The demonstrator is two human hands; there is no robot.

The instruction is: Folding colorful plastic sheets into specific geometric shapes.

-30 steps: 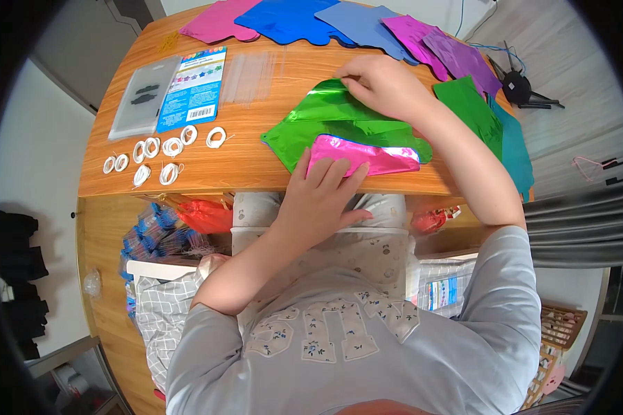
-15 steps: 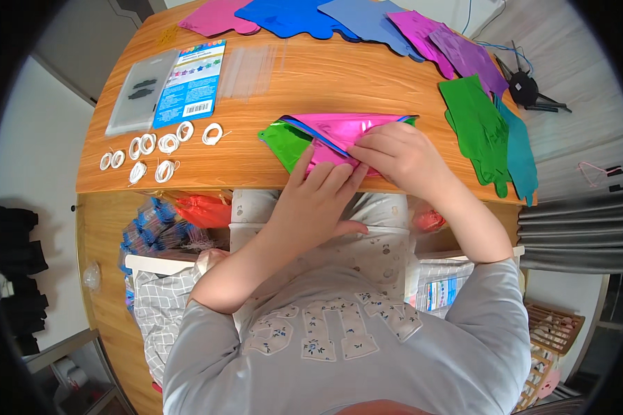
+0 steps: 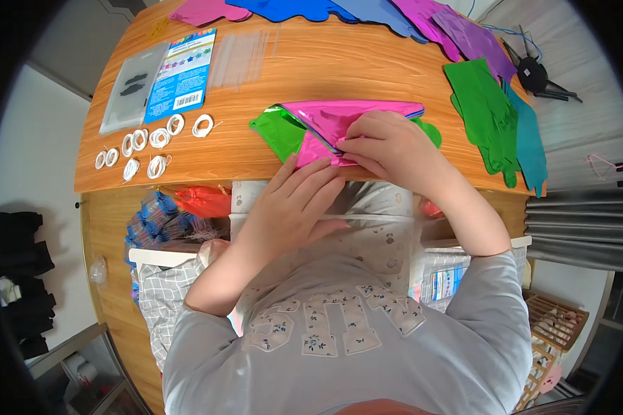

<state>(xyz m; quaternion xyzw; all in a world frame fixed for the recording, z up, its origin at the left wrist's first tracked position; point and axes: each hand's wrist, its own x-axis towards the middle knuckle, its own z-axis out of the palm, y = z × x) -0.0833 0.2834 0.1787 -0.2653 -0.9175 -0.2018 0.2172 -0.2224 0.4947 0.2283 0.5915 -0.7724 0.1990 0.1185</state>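
Note:
A folded stack of shiny foil pieces (image 3: 310, 116), pink on top with green and dark blue layers showing, lies near the front edge of the table. My right hand (image 3: 393, 151) pinches the folded foil's edge near the middle, with thumb and fingers closed on it. Flat on the near edge of the same foil rests my left hand (image 3: 292, 207), its fingers stretched out and the thumb apart. Green foil sticks out from under the pink at both ends. What lies under my right fingers is partly hidden.
Coils of white cord (image 3: 160, 137) sit at the left beside a blue printed card (image 3: 180, 79), a clear plastic sleeve (image 3: 128, 104) and clear strips (image 3: 239, 59). Blue foil (image 3: 284, 15) and other coloured sheets line the back; green foil (image 3: 484, 117) lies right, near a black device (image 3: 531, 75).
My right hand has drawn back the pink flap's edge slightly toward me. My left hand has slid a little left and nearer. More green foil shows at the right end.

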